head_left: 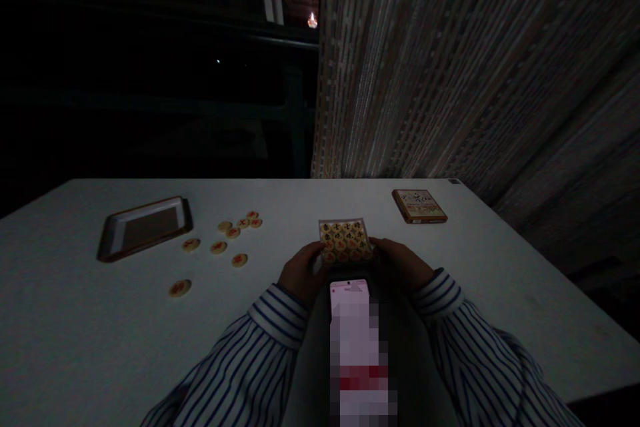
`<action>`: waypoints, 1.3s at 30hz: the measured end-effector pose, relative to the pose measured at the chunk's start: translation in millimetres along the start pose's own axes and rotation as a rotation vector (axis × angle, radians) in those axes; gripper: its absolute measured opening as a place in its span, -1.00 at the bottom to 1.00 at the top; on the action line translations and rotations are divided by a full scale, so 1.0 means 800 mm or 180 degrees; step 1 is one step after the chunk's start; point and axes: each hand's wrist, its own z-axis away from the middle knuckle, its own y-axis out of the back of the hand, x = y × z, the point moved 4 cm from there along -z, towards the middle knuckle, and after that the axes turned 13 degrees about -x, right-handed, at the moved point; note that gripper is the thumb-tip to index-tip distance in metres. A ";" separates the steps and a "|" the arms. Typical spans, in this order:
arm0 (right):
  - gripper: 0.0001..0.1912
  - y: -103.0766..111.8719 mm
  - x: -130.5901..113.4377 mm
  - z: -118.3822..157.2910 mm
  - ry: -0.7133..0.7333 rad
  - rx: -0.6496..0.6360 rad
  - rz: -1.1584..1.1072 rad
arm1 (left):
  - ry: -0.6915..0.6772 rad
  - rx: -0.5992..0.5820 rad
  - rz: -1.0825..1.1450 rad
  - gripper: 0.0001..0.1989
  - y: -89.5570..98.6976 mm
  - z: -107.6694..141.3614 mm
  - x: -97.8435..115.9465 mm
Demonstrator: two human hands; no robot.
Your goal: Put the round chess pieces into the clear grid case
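Observation:
Between my two hands is a small clear tray (362, 221) filled with rows of round xiangqi pieces (342, 240), some marked in black and some in red. My left hand (303, 272) grips its left side, fingers closed at the edge. On the opposite side my right hand (403, 263) holds the right edge. Several loose xiangqi pieces (219, 247) with red characters lie scattered on the white table to the left. One piece (179, 288) sits nearer to me than the others.
An open box half with a brown rim (145, 225) lies at the table's left. A flat printed box (419, 205) lies at the back right. A phone (349, 307) with a lit screen is below my hands. A string curtain (400, 67) hangs behind the table (280, 197).

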 end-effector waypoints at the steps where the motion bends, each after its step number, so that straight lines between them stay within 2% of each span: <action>1: -0.46 0.000 0.000 0.000 -0.0007 -0.0008 -0.0001 | 0.0021 -0.0026 0.0008 -0.63 0.001 0.000 0.000; 5: -0.46 0.000 -0.001 -0.001 -0.0059 -0.0031 -0.0036 | 0.0047 -0.0102 -0.0038 -0.61 0.001 0.000 -0.004; 13: -0.43 0.000 -0.003 -0.002 -0.0001 -0.0015 -0.0280 | 0.0276 0.0129 -0.0020 -0.63 0.002 0.001 -0.004; 20: -0.70 0.007 -0.006 -0.002 -0.0359 0.0306 -0.0420 | 0.0517 0.0226 -0.0102 -0.67 0.010 0.002 0.001; 25: -0.76 0.011 -0.008 -0.001 -0.0602 0.0462 -0.0294 | 0.0537 0.0070 -0.0197 -0.67 0.011 0.001 0.002; 39: -0.78 0.012 -0.010 -0.002 -0.0681 0.0426 -0.0080 | 0.0507 0.0253 -0.0201 -0.70 0.013 0.002 0.003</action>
